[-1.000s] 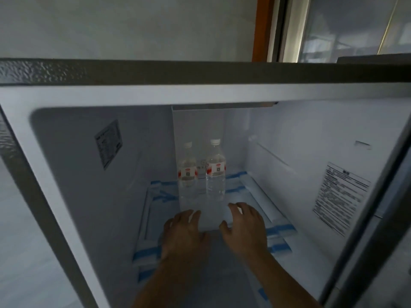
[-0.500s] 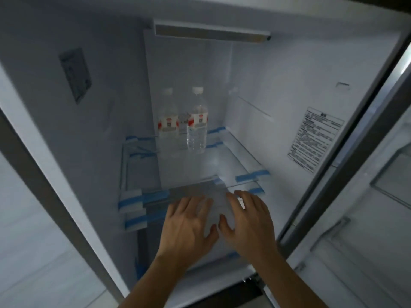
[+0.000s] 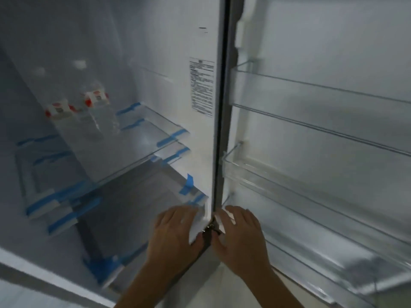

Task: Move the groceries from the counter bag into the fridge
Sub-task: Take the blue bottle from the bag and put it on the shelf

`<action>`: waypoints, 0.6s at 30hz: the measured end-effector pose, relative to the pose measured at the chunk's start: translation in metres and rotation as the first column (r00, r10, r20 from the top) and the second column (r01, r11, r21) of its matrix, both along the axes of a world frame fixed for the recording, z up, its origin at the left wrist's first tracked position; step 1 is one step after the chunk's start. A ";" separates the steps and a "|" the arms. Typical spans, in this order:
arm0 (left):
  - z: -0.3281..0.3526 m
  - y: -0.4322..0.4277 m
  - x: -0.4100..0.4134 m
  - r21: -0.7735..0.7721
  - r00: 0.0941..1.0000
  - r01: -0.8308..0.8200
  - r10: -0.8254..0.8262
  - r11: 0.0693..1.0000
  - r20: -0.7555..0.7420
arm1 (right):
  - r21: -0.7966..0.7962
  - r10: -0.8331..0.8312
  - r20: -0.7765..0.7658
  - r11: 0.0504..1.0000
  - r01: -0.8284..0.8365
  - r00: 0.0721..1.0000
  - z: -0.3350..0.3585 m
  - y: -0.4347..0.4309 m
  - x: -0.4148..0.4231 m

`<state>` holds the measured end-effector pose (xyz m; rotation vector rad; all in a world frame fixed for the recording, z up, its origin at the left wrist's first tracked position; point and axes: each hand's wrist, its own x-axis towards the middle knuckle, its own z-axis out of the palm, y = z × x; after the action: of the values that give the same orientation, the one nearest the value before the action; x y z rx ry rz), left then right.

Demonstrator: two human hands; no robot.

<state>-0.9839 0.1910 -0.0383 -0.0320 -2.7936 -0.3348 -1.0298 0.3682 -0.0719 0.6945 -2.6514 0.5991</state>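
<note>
Glass shelf (image 3: 142, 141), fridge (image 3: 169, 52): two water bottles (image 3: 96, 103) standing at back. My left hand (image 3: 175, 230), right hand (image 3: 241, 235): flat, empty, drawn back from shelf to hinge edge. Bag unseen; I judge these stowed, next fetch likely.

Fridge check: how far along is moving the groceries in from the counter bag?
Done: two water bottles stand on the glass shelf at the back. In hand: nothing; the left hand and right hand hold no item, fingers spread low by the hinge edge. Left: the bag is out of view, so what remains cannot be told; the door stands open.
</note>
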 end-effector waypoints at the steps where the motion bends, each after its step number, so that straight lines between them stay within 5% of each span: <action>1: -0.002 0.013 0.000 0.011 0.999 0.041 -0.041 0.999 0.006 | -0.005 -0.053 0.007 0.999 0.053 0.999 0.000 0.015 0.007; 9: -0.008 0.111 -0.001 -0.025 0.917 0.394 -0.391 0.919 0.086 | -0.059 -0.457 0.035 0.887 0.458 0.889 -0.004 0.118 0.069; 18: -0.019 0.216 0.013 0.063 0.638 0.762 -0.764 0.644 0.092 | 0.073 -0.835 0.051 0.550 0.832 0.548 0.008 0.193 0.164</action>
<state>-0.9707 0.4070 -0.0571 -1.2694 -2.7192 -0.5639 -0.8656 0.5611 -0.0643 -0.6465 -2.6379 0.2703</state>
